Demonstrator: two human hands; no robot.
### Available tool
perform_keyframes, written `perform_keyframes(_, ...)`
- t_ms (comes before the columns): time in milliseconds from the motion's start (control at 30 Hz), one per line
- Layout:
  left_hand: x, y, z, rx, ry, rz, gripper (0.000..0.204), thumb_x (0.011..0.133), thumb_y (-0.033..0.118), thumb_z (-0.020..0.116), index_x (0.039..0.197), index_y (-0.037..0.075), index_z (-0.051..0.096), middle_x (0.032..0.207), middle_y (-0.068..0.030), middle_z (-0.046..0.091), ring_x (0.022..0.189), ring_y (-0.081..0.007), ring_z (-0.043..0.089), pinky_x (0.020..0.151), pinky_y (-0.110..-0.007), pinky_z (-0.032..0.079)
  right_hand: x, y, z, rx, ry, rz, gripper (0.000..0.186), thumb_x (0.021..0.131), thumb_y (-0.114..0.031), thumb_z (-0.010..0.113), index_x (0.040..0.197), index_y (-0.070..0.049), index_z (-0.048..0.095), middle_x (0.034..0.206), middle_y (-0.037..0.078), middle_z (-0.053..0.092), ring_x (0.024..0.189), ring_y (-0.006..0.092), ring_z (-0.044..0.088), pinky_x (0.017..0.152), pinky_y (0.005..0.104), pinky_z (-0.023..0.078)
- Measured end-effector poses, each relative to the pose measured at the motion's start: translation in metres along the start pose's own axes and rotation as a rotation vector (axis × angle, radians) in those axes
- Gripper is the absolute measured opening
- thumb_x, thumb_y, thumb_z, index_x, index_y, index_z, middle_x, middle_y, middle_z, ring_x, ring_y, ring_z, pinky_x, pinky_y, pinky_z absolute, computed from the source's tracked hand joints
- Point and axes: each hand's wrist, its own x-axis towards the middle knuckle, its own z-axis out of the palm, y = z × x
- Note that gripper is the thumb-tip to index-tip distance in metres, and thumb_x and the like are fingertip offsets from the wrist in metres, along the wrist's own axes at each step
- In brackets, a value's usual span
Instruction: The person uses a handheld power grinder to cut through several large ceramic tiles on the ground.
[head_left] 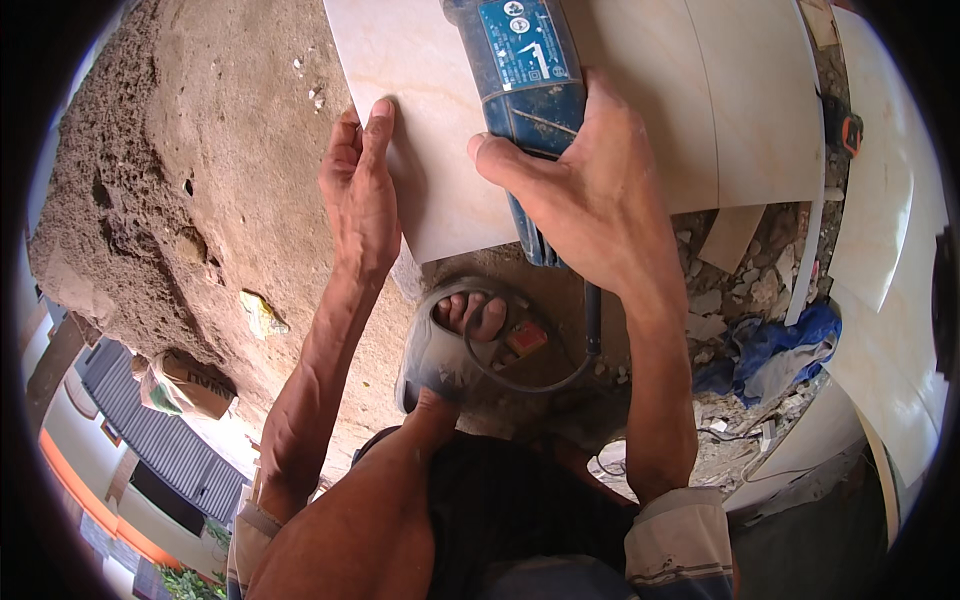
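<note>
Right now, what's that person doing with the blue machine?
A person crouches over a pale tile lying on the ground. The right hand grips a blue power tool resting on the tile, and the left hand presses flat on the tile's left edge. A sandalled foot sits just below the tile. A sand heap lies left, broken tile rubble right.

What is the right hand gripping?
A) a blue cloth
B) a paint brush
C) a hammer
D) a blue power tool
D: the right hand wraps around the body of a blue power tool that lies over the pale tile, while the left hand rests flat at the tile's edge.
</note>
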Motion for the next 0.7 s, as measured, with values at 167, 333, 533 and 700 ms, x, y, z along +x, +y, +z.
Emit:
perform_keyframes(167,0.002,-0.004,-0.004,0.014,-0.004,-0.006,0.048,0.103,0.043,0.076,0.127,0.004,0.066,0.112,-0.0029,0.072,0.105,-0.0097,0.06,0.098,-0.028,0.046,-0.005,0.0,-0.001,0.035,-0.017,0.008,0.05,0.083,-0.031,0.085,0.111,0.005,0.065,0.085,0.013,0.072,0.073,0.0197,0.07,0.07,0.0385,0.058)
perform_keyframes(333,0.003,-0.005,-0.002,-0.025,-0.006,0.015,0.046,0.103,0.041,0.077,0.127,0.004,0.066,0.112,-0.0029,0.072,0.104,-0.0097,0.06,0.097,-0.028,0.046,-0.01,0.003,0.0,0.026,0.004,0.012,0.049,0.083,-0.029,0.085,0.111,0.005,0.065,0.085,0.012,0.072,0.072,0.0192,0.069,0.069,0.038,0.058)
perform_keyframes(533,0.004,-0.007,-0.003,0.019,-0.008,0.039,0.034,0.106,0.035,0.072,0.123,0.007,0.065,0.11,-0.0027,0.071,0.097,-0.0106,0.066,0.084,-0.026,0.054,-0.016,0.006,0.0,0.051,0.002,0.004,0.049,0.082,-0.028,0.085,0.111,0.006,0.065,0.085,0.013,0.072,0.072,0.019,0.069,0.069,0.0378,0.058)
perform_keyframes(700,0.002,-0.004,-0.001,0.006,-0.001,0.034,0.041,0.105,0.039,0.074,0.124,0.004,0.067,0.11,-0.0031,0.072,0.1,-0.0103,0.062,0.091,-0.027,0.049,-0.021,0.008,0.001,0.046,0.007,0.019,0.049,0.082,-0.028,0.085,0.111,0.006,0.065,0.086,0.013,0.072,0.072,0.0191,0.069,0.068,0.0373,0.057)
